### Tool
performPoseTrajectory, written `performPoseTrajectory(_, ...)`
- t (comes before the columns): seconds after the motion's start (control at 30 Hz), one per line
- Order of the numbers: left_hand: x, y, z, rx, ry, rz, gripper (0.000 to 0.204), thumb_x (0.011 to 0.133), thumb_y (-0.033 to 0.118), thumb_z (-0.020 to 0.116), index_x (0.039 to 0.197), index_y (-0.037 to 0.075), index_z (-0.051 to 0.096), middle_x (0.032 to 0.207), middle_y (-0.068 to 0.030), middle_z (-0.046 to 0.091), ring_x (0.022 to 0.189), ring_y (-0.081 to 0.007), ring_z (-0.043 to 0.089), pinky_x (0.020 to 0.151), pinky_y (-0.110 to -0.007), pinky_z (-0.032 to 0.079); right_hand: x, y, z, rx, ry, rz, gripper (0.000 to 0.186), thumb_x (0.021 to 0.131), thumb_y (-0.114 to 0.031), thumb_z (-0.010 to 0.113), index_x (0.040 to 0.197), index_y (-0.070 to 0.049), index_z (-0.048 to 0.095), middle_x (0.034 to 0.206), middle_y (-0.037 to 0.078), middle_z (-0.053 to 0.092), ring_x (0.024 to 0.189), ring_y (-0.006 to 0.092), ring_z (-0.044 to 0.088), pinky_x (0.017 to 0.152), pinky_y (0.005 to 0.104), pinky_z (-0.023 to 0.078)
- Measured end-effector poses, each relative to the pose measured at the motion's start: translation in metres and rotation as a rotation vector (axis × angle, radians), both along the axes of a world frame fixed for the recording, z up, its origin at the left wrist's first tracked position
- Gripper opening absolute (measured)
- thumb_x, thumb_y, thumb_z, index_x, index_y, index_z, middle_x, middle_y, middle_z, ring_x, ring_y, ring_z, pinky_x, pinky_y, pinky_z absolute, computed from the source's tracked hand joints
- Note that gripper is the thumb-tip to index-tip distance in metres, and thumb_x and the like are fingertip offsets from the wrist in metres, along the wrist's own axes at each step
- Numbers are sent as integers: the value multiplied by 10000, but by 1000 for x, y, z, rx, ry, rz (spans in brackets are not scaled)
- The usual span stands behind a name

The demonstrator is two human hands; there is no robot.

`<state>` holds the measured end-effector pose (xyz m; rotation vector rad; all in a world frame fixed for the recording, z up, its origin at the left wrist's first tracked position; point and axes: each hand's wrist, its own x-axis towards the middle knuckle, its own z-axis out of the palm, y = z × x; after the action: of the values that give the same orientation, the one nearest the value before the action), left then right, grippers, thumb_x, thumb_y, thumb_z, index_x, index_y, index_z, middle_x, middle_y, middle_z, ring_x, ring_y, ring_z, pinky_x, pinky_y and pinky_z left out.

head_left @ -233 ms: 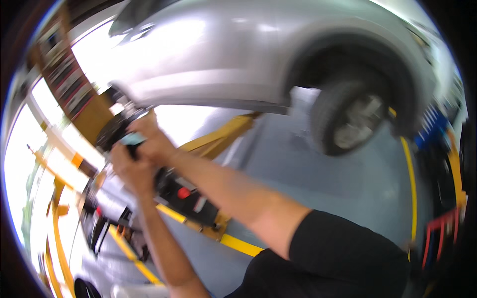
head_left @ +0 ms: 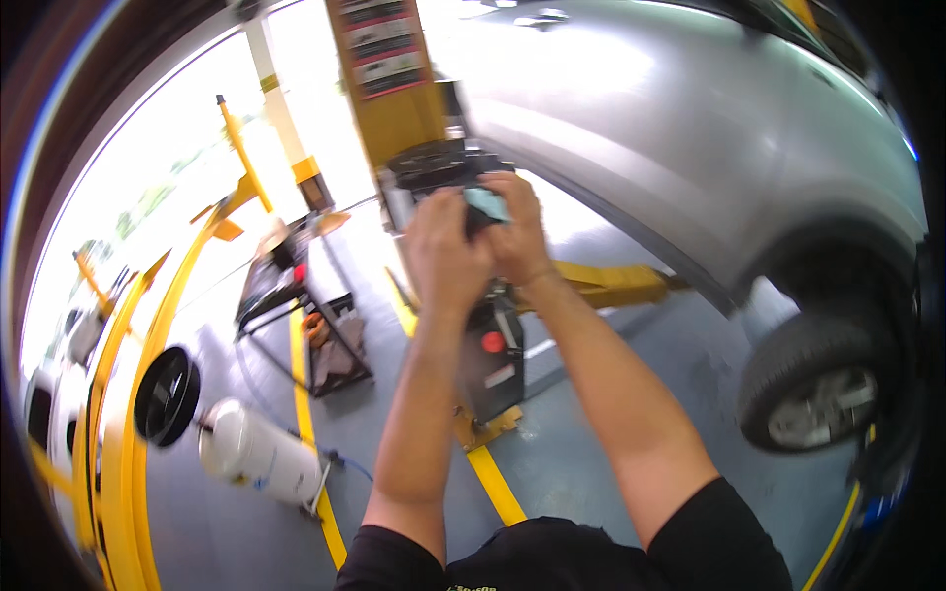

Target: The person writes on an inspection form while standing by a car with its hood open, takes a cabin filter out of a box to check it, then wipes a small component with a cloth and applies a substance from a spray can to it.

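Note:
Both arms reach forward, and the hands are close together at chest height. My right hand point(head_left: 517, 236) is closed around a light blue cloth point(head_left: 487, 204). My left hand point(head_left: 441, 246) is closed right beside it, its fingers curled. Something dark shows between the two hands, under the cloth; motion blur hides what it is. Just beyond the hands is a cluttered black tray point(head_left: 424, 163) in front of a yellow lift post point(head_left: 402, 126). Below the hands, a black box with a red button point(head_left: 493, 342) stands at the post's base.
A silver car point(head_left: 650, 118) is raised at the right, its front wheel point(head_left: 818, 384) hanging. A yellow lift arm point(head_left: 611, 286) reaches under it. To the left stand a black cart point(head_left: 286, 295), a white tank point(head_left: 261, 448) with a black round pan point(head_left: 168, 396), and yellow lift parts point(head_left: 148, 394).
My view has swung left, so the car and wheel sit further right and the cart and tank are in sight. The hands stay together with the cloth.

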<state>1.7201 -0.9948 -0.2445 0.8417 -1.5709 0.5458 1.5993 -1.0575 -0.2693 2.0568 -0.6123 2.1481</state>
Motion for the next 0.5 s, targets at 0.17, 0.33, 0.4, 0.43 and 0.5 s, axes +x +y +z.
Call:
performPoseTrajectory(0.17,-11,-2,-6,64,66,-58,398,704,65,700,1090,-26,655,1148,-215,670,1159,-405,605,1026,-486,468,-11,-17,-9,-169,-5,-23,410,804,-261,657,1156,-50,637,1200,149,667,1113,354,618,990,470,462)
performPoseTrajectory(0.33,-3,0,-10,-13,96,18,387,717,90,714,1091,-8,695,1184,-189,673,1184,-365,606,1068,-479,443,-23,-49,-11,-126,137,68,346,925,-215,593,1217,-32,627,1254,161,643,1179,335,581,1052,450,407)
performPoseTrajectory(0.4,-14,-18,-11,-21,136,-41,368,674,81,702,1036,12,697,1149,-183,659,1177,-364,588,1073,-482,421,-34,-76,-15,-156,161,141,384,929,-207,618,1267,-24,612,1290,164,634,1208,336,581,1076,460,418)
performPoseTrajectory(0.43,-16,-22,-12,-57,147,-23,359,650,77,693,1005,22,692,1124,-180,644,1162,-364,577,1063,-483,414,-34,-88,-18,-159,162,204,412,920,-183,650,1293,-14,599,1305,169,633,1213,341,593,1079,469,445)
performPoseTrajectory(0.5,-23,-31,-13,-119,161,16,340,610,75,683,949,36,680,1073,-172,617,1128,-366,558,1037,-485,405,-36,-96,-16,-82,117,302,424,913,-173,635,1290,20,610,1268,205,651,1141,337,636,1029,444,492)
